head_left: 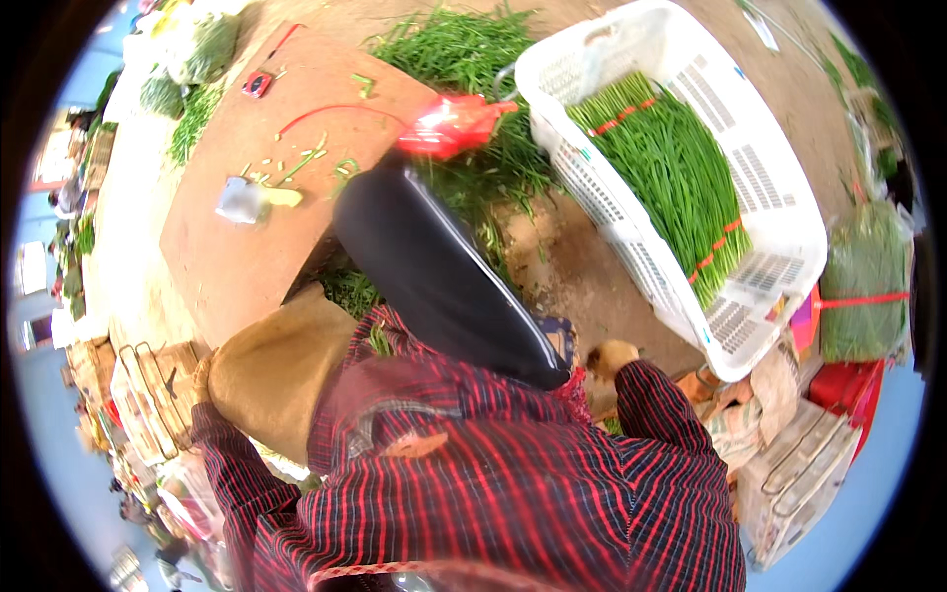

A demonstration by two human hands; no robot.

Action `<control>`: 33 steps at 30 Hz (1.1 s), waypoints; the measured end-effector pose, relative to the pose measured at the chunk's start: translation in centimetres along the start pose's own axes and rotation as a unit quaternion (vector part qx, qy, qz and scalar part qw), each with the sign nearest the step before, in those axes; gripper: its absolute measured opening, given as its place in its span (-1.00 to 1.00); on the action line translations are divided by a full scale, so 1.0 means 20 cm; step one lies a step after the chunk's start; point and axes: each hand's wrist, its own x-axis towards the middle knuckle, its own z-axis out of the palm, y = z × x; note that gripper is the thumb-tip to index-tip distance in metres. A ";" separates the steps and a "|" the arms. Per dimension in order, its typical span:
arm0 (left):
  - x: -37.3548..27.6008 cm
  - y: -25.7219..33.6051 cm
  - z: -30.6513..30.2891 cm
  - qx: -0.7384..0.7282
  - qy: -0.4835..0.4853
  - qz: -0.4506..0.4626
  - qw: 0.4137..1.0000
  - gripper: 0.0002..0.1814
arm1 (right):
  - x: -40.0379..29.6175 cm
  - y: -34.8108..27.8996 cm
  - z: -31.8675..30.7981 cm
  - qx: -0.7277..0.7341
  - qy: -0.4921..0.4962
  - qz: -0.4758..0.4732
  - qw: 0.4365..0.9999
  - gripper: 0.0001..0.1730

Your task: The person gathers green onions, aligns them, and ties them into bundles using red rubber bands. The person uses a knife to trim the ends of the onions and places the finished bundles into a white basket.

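My left hand (201,381) is at the left edge of a smooth tan thing (277,374), apparently touching it; its fingers are hard to make out. On the other side, my right hand (618,357) is low beside my body, near a white perforated plastic basket (570,166). Its fingers are not clear, nor whether it holds anything. Inside the basket lie long green stalks like garlic chives (666,170), tied with red bands. Between my hands a long glossy black thing (444,274) slants across my lap. Red plastic (455,126) is at its far end.
A brown board (222,214) at the left bears a red tape roll (257,84), cut stalk pieces and a whitish item (240,200). Loose greens (462,48) lie on the ground beyond. A wrapped green bundle (862,281) and a crate (799,473) are at right.
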 end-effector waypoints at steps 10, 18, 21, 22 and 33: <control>-0.25 -0.31 -0.33 -0.054 0.070 0.016 0.996 -0.45 | 0.08 -0.90 -1.09 0.453 0.313 -0.306 0.777 -0.84; -0.52 -0.64 -0.46 -0.101 0.123 0.026 0.987 -0.45 | -0.16 -1.23 -1.38 0.269 0.609 -0.332 0.669 -0.83; -0.55 -0.55 -0.39 -0.103 0.143 0.022 0.984 -0.47 | -0.20 -1.34 -1.56 -0.023 0.653 -0.341 0.675 -0.77; -0.57 -0.54 -0.38 -0.109 0.142 0.022 0.984 -0.46 | -0.22 -1.38 -1.60 -0.093 0.619 -0.320 0.711 -0.77; -0.64 -0.54 -0.29 -0.092 0.225 0.002 0.970 -0.57 | 0.02 -2.00 -1.78 -0.080 0.461 -0.324 0.822 -0.62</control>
